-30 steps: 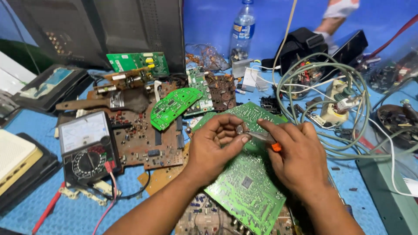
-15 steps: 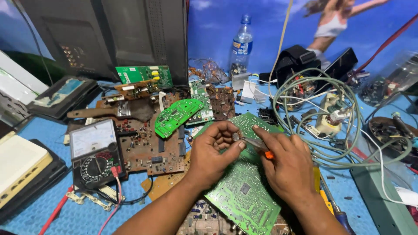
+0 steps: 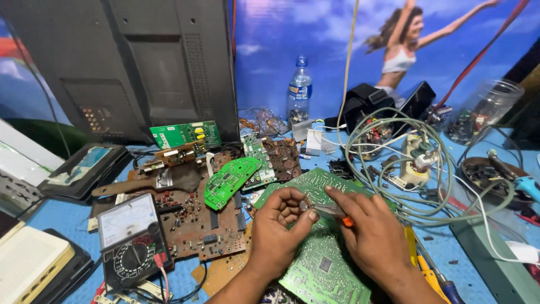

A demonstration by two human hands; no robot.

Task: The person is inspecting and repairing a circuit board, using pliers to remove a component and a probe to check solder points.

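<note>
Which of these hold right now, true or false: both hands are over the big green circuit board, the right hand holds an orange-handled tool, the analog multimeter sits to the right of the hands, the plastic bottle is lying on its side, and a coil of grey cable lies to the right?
1. Both hands work over the large green circuit board. True: the left hand and right hand meet above it.
2. The right hand holds an orange-handled tool. True.
3. The analog multimeter sits right of the hands. False: it lies to their left.
4. The plastic bottle lies on its side. False: it stands upright at the back.
5. A coil of grey cable lies to the right. True.
</note>
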